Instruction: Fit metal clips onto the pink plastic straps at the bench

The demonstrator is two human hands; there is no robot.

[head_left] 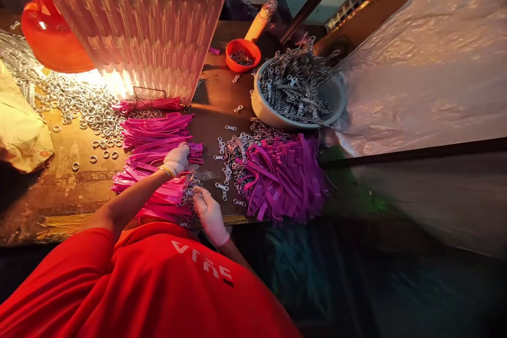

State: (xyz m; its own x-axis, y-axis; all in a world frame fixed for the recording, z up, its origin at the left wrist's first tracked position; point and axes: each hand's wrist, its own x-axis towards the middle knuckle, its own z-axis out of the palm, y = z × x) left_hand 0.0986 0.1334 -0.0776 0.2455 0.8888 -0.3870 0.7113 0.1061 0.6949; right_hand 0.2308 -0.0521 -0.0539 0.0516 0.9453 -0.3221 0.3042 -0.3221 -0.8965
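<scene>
I see my white-gloved left hand (177,159) resting palm-down, fingers loosely curled, on the laid-out rows of pink flat straps (156,140); whether it pinches one I cannot tell. My gloved right hand (209,214) is curled at the wooden table's (63,190) near edge, beside small metal clasps (225,169), its fingertips hidden. A loose purple strap heap (283,177) lies just right.
</scene>
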